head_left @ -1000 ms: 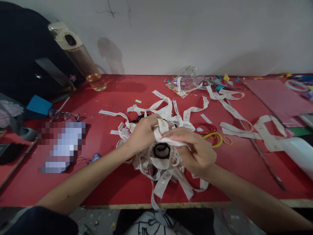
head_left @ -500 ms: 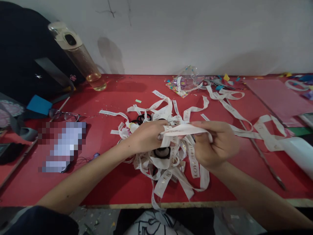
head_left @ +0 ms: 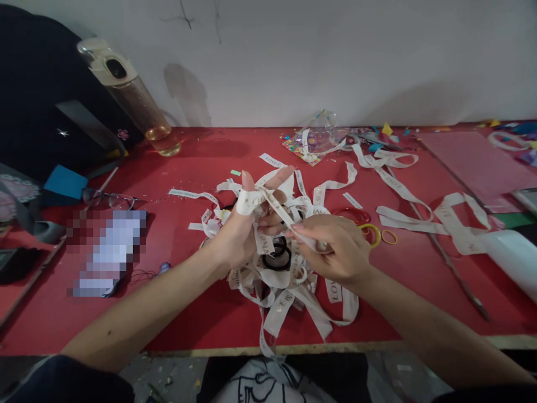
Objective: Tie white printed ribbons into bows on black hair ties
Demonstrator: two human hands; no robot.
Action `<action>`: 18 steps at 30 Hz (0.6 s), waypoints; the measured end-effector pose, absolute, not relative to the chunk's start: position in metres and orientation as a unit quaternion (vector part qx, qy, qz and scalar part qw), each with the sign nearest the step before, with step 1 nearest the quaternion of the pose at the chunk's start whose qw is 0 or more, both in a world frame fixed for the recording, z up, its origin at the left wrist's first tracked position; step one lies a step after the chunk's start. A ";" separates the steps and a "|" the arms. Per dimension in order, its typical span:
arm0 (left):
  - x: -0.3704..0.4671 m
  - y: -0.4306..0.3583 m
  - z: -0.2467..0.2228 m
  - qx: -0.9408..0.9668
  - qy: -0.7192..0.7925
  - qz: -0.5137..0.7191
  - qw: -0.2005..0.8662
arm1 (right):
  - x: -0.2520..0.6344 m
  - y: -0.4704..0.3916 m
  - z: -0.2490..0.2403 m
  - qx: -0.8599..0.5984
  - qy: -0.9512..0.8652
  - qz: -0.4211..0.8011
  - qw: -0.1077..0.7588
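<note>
Bottle (head_left: pixel 136 98): amber liquid (head_left: pixel 159 133); ribbon (head_left: pixel 278 208) round left hand (head_left: pixel 239 238), in right hand (head_left: pixel 339 246).

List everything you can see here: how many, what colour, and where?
White ribbons: many, white, centre and right; one spans the hands
Rings: several, black, in pile
Loops: two, yellow, right of pile
Bottle: one, clear, back left
Bag: one, dark, far left
Glasses: one pair, left
Blurred item: one, pale, left
Packet: one, clear, back
Sheet: one, pink, right
Small scraps: uncountable, mixed, back right
Table: one, red, beneath
Left hand, right hand: one each, bare, centre
</note>
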State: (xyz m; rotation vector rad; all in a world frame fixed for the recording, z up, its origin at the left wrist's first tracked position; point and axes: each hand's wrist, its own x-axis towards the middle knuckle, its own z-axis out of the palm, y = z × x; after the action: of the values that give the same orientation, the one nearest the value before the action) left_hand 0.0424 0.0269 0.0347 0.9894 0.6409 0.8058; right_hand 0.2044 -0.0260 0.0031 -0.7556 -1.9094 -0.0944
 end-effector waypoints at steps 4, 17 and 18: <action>0.045 0.022 0.034 0.463 0.317 0.367 0.743 | 0.203 -0.019 0.004 -0.285 -0.803 -0.107 0.513; 0.047 0.014 0.027 0.366 0.303 0.249 0.844 | 0.209 -0.014 0.009 -0.297 -0.856 -0.035 0.422; 0.048 0.013 0.027 0.372 0.309 0.254 0.837 | 0.209 -0.013 0.009 -0.300 -0.851 -0.038 0.430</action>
State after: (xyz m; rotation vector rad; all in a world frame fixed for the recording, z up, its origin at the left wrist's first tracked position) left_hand 0.0477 0.0129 0.0272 0.7882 0.6542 0.5370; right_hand 0.2095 -0.0133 0.0089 -0.7476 -2.1226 -0.0943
